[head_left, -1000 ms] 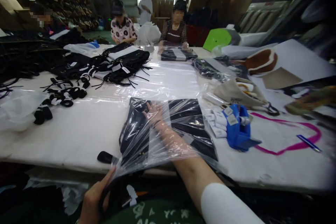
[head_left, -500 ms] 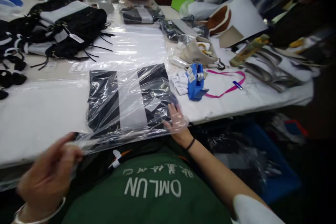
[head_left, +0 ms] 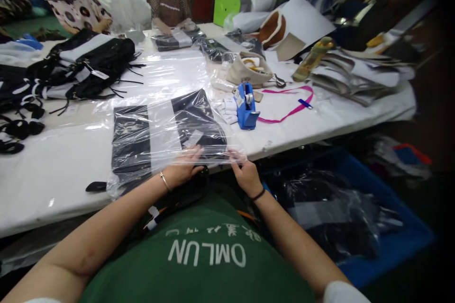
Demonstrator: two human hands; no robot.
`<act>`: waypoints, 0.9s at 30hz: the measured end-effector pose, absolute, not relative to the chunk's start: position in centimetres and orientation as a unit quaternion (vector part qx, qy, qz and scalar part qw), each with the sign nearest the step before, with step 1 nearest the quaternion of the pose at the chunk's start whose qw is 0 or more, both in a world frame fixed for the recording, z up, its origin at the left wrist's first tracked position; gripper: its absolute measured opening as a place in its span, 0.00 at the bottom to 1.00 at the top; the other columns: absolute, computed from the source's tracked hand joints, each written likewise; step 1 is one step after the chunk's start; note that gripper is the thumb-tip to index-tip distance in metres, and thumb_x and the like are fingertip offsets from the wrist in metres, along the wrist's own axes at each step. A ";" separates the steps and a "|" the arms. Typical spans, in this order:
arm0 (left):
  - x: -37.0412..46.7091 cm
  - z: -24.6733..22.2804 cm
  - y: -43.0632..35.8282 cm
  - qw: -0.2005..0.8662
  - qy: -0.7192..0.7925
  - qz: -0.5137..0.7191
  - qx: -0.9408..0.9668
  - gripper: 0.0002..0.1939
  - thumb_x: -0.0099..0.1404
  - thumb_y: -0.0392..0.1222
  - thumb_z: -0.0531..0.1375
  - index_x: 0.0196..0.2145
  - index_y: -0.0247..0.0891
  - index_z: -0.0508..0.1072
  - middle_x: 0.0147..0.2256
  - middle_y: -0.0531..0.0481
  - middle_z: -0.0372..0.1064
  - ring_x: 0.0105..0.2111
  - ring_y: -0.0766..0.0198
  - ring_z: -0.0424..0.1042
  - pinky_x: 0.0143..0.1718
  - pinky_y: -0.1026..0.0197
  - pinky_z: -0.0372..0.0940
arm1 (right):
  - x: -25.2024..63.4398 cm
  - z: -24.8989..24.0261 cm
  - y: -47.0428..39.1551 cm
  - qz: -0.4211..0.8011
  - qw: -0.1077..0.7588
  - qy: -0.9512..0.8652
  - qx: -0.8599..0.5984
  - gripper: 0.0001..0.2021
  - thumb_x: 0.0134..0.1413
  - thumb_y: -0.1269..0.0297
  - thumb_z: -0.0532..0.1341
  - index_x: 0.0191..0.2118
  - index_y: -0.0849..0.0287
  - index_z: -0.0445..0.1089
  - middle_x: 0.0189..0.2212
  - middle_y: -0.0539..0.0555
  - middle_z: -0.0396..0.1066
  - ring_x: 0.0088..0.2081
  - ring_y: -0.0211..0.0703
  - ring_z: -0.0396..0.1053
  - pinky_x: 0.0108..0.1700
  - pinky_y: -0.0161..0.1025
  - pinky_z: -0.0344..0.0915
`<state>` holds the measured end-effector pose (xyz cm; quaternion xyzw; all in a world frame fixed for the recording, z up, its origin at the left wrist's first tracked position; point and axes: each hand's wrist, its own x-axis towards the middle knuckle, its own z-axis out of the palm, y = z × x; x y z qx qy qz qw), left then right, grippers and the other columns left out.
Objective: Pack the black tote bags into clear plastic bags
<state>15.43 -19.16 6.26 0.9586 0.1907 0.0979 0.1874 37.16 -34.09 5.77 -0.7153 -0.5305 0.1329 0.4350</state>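
A folded black item with a pale band [head_left: 132, 139] lies inside a clear plastic bag [head_left: 163, 128] near the table's front edge. My left hand [head_left: 183, 168] rests on the bag's front part with its fingers spread, below a small white tag. At the bag's front right corner, my right hand [head_left: 245, 170] has its fingers closed on the plastic. A small black strip [head_left: 95, 186] pokes out by the bag's lower left corner.
Black bags [head_left: 95, 61] with tags are piled at the left. A blue tape dispenser [head_left: 246, 106], a pink strap [head_left: 284, 118] and a beige pouch [head_left: 249, 71] lie to the right. A blue bin [head_left: 401, 241] stands below. People sit across the table.
My left hand has come from the lower left onto the bag's front part. My right hand has gone from lying spread to pinching the bag's corner. The view has tilted up slightly.
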 end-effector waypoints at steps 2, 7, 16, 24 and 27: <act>14.6 6.8 -18.5 0.205 0.212 0.112 0.949 0.27 0.73 0.50 0.49 0.65 0.37 0.58 0.65 0.41 0.57 0.65 0.54 0.57 0.66 0.51 0.54 | 37.3 6.5 -33.5 0.150 0.467 -0.515 -0.703 0.20 0.65 0.56 0.53 0.57 0.58 0.69 0.55 0.59 0.72 0.56 0.50 0.70 0.62 0.48 0.62; 13.7 8.6 -15.2 0.220 0.352 0.181 0.892 0.24 0.70 0.44 0.51 0.61 0.36 0.64 0.58 0.42 0.68 0.58 0.55 0.68 0.62 0.51 0.60 | 35.4 8.4 -29.6 0.225 0.472 -0.559 -0.644 0.20 0.66 0.58 0.53 0.59 0.57 0.66 0.50 0.58 0.75 0.45 0.46 0.76 0.51 0.45 0.71; 14.4 10.0 -14.2 0.223 0.333 0.136 0.906 0.21 0.66 0.46 0.56 0.55 0.37 0.70 0.53 0.43 0.72 0.53 0.54 0.70 0.58 0.52 0.63 | 35.2 8.6 -29.0 0.190 0.307 -0.614 -0.702 0.14 0.64 0.57 0.56 0.37 0.56 0.77 0.33 0.54 0.79 0.36 0.45 0.76 0.42 0.39 0.68; 12.8 5.7 -19.2 0.100 0.245 0.094 0.960 0.34 0.61 0.33 0.56 0.65 0.30 0.57 0.65 0.34 0.56 0.64 0.47 0.57 0.63 0.45 0.56 | 32.6 3.0 -32.0 0.365 0.420 -0.427 -0.713 0.14 0.57 0.55 0.60 0.43 0.58 0.73 0.31 0.52 0.76 0.21 0.38 0.71 0.24 0.34 0.67; 13.2 6.0 -18.2 0.075 0.253 0.094 0.960 0.29 0.65 0.33 0.53 0.63 0.31 0.61 0.61 0.34 0.62 0.61 0.49 0.63 0.60 0.46 0.60 | 31.8 2.8 -30.1 0.420 0.453 -0.372 -0.693 0.13 0.55 0.52 0.60 0.34 0.57 0.69 0.24 0.49 0.72 0.18 0.37 0.67 0.18 0.32 0.62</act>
